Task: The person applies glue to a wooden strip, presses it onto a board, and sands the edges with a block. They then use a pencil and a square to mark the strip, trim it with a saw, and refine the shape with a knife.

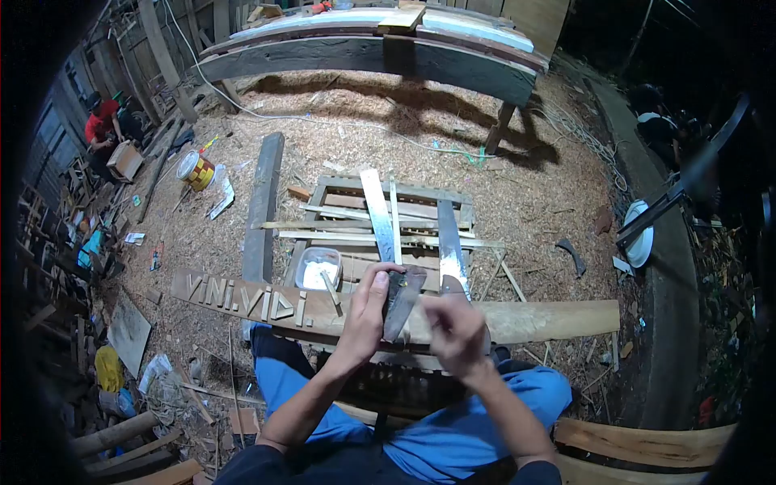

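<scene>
"What's in the left hand (368, 315)?"
"A dark, flat, glossy piece (403, 305), clamped in its fingers above the long brown wooden plank (558, 320)."
"Right hand (457, 333)?"
"Curled, blurred; I can't tell its grip. Pale wooden letters (264, 301) line the plank's left end."

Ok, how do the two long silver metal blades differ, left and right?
The left blade reaches farther out; the right blade stops shorter. The left blade's far end is bright, the right blade's duller. The left blade ends near the left hand, the right blade near the right hand. Both look flat.
</scene>
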The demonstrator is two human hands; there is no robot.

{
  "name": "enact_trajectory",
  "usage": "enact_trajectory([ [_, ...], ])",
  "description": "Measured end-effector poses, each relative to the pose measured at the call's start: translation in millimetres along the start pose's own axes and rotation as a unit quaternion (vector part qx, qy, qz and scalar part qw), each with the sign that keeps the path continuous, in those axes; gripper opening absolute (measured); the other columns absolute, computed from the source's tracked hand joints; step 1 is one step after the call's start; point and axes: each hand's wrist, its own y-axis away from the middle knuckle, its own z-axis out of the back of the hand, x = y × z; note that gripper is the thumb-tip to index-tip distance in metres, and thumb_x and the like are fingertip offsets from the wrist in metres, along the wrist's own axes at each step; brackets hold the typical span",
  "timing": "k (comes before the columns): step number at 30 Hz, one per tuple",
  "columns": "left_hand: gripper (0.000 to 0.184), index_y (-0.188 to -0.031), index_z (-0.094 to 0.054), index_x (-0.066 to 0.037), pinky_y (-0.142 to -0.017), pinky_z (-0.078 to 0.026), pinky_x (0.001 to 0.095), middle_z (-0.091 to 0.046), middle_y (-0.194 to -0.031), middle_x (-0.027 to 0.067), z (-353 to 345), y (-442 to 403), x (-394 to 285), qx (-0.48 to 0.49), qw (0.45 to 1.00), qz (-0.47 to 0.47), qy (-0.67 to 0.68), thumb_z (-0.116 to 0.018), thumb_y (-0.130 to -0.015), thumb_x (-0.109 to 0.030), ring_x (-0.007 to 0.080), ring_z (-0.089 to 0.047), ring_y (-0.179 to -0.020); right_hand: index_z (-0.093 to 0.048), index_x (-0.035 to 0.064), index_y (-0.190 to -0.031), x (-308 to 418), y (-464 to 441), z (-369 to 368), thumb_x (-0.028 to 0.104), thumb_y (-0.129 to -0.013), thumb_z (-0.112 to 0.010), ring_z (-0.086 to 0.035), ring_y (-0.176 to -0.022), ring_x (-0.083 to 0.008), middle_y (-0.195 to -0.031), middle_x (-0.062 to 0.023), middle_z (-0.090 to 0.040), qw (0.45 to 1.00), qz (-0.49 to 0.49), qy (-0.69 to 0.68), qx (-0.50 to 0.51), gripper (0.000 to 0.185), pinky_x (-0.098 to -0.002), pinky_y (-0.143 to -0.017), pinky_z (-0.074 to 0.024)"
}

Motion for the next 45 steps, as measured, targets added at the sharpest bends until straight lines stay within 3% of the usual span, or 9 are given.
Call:
enact_trajectory([
  [1, 0.037, -0.123, -0.060, -0.006, -0.080, -0.044, 0.0269, -0.061, -0.098, 0.0045, 0, 4, 0, 0.001, 1.000, 0.005, 0.002, -0.037, -0.114, -0.033, 0.0097, -0.052, -0.087, -0.067, 0.0037, -0.099, -6, -3, 4, -0.001, -0.092, -0.071, -0.059, -0.054, -0.0208, -0.070, -0.0077, -0.062, 0.996, -0.081, 0.023, -0.006, 0.009, -0.0329, -0.054, -0.0468],
  [7, 0.037, -0.123, -0.060, -0.005, -0.084, -0.045, 0.0265, -0.062, -0.099, 0.0042, 3, -2, -7, 0.001, 1.000, 0.004, 0.002, -0.038, -0.114, -0.033, 0.0093, -0.053, -0.090, -0.068, 0.0041, -0.101, 9, 6, -14, 0.002, -0.094, -0.071, -0.058, -0.055, -0.0138, -0.070, -0.0079, -0.063, 0.997, 0.063, -0.036, 0.017, 0.008, -0.0295, -0.054, -0.0459],
  [11, 0.036, -0.123, -0.060, -0.005, -0.087, -0.045, 0.0265, -0.063, -0.104, 0.0051, -4, -1, -8, 0.002, 1.000, -0.001, 0.005, -0.039, -0.114, -0.032, 0.0101, -0.053, -0.093, -0.069, 0.0049, -0.102, 1, -4, 4, 0.003, -0.092, -0.072, -0.063, -0.057, -0.0214, -0.076, -0.0092, -0.068, 0.996, -0.089, -0.004, 0.029, 0.010, -0.0303, -0.054, -0.0469],
  [13, 0.037, -0.123, -0.060, -0.006, -0.090, -0.048, 0.0279, -0.065, -0.113, 0.0071, 0, -8, -6, 0.026, 0.999, 0.029, 0.010, -0.037, -0.114, -0.033, 0.0119, -0.059, -0.099, -0.069, 0.0062, -0.103, 10, 8, -8, 0.003, -0.094, -0.071, -0.061, -0.053, -0.0210, -0.072, -0.0096, -0.066, 0.998, 0.040, -0.057, 0.008, 0.010, -0.0312, -0.052, -0.0455],
  [19, 0.035, -0.123, -0.060, -0.006, -0.090, -0.048, 0.0275, -0.063, -0.109, 0.0057, -6, -3, -6, 0.014, 0.999, 0.024, -0.027, -0.038, -0.114, -0.032, 0.0106, -0.058, -0.098, -0.067, 0.0009, -0.102, -7, -5, 3, -0.001, -0.094, -0.069, -0.063, -0.056, -0.0200, -0.070, -0.0073, -0.065, 0.999, -0.047, 0.013, 0.017, 0.008, -0.0310, -0.052, -0.0447],
  [29, 0.034, -0.121, -0.058, -0.006, -0.078, -0.044, 0.0252, -0.058, -0.096, 0.0027, -3, -7, -8, 0.022, 0.999, 0.029, -0.017, -0.037, -0.114, -0.031, 0.0082, -0.050, -0.086, -0.070, 0.0050, -0.102, -6, 11, -11, 0.007, -0.095, -0.071, -0.058, -0.050, -0.0197, -0.066, -0.0079, -0.063, 0.997, 0.056, -0.060, -0.009, 0.007, -0.0327, -0.050, -0.0428],
  [35, 0.034, -0.122, -0.058, -0.005, -0.083, -0.045, 0.0262, -0.061, -0.100, 0.0035, -8, -3, -9, 0.002, 0.999, 0.009, -0.036, -0.037, -0.114, -0.031, 0.0091, -0.052, -0.089, -0.071, 0.0050, -0.097, -7, -1, 4, 0.003, -0.092, -0.072, -0.057, -0.051, -0.0184, -0.066, -0.0088, -0.061, 0.994, -0.106, -0.039, 0.010, 0.005, -0.0319, -0.049, -0.0428],
  [37, 0.034, -0.121, -0.058, -0.005, -0.084, -0.045, 0.0268, -0.061, -0.102, 0.0045, -3, -9, -8, 0.024, 0.998, 0.053, -0.005, -0.037, -0.114, -0.030, 0.0100, -0.052, -0.091, -0.070, 0.0044, -0.098, 0, 14, -7, 0.002, -0.092, -0.071, -0.058, -0.052, -0.0188, -0.066, -0.0100, -0.060, 0.997, 0.033, -0.067, 0.025, 0.007, -0.0314, -0.050, -0.0434],
  [45, 0.033, -0.120, -0.058, -0.005, -0.087, -0.046, 0.0277, -0.062, -0.103, 0.0059, -3, -5, -17, 0.023, 0.998, 0.049, -0.037, -0.038, -0.114, -0.031, 0.0107, -0.053, -0.093, -0.069, 0.0038, -0.103, 1, 17, -7, 0.002, -0.092, -0.071, -0.062, -0.054, -0.0189, -0.068, -0.0105, -0.064, 0.998, 0.031, -0.047, 0.041, 0.011, -0.0326, -0.053, -0.0478],
])
